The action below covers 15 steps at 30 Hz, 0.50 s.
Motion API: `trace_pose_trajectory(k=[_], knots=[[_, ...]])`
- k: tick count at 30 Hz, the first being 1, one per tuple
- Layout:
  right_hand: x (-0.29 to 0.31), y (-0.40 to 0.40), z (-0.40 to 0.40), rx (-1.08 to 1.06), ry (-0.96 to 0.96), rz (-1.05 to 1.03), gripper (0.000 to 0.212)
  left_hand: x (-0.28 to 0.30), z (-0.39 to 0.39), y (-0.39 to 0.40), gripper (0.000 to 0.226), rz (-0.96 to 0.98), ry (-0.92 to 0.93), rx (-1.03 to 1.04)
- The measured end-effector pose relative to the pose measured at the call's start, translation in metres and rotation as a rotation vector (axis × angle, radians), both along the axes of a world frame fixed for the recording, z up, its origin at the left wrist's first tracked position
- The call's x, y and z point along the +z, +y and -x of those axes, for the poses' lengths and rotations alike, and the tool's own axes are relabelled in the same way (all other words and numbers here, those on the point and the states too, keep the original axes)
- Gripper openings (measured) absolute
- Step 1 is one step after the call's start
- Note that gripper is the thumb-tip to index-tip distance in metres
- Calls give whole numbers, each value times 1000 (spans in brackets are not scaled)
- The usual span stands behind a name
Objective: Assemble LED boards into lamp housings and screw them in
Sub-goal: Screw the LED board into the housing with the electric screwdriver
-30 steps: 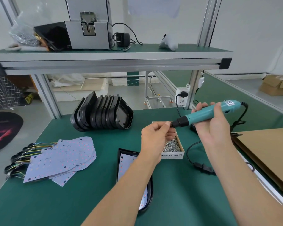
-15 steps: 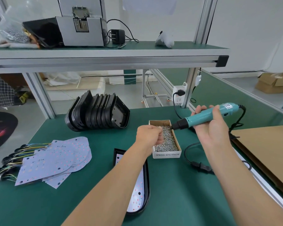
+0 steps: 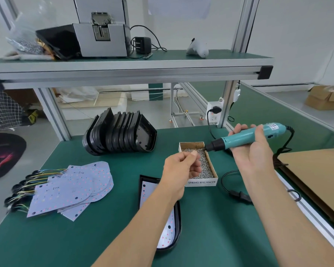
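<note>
A: Start at nine o'clock on the surface [image 3: 210, 218] — what lies there?

B: Loose LED boards [image 3: 71, 186] with wires, fanned out. At eleven o'clock the stack of black housings [image 3: 120, 134] stands on edge. At six o'clock one housing [image 3: 178, 224] holds a board, under the left forearm.

A: And the hands?

B: The left hand [image 3: 181, 168], fingers curled with thumb pinched to fingertips, has lifted slightly above the screw box [image 3: 201, 182] since half a second ago; any screw in the pinch is too small to tell. The right hand [image 3: 252, 151] still grips the teal screwdriver [image 3: 245, 135] at two o'clock, its tip now over the box's far corner.
</note>
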State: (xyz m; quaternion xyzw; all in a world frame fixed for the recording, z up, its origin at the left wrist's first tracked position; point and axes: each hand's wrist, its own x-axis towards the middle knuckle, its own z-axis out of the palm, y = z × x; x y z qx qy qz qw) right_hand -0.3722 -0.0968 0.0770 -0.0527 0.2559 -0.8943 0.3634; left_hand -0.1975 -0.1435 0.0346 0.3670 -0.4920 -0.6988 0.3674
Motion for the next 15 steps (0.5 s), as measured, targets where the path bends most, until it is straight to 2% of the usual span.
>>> trace_pose_trajectory(k=[5,15], knots=[[7,6,-13,32,52,35,19,11,-11,10,23,-52,102,20],[24,30,-47,41,186,112,24,26,-38,34,20,-45,187,55]])
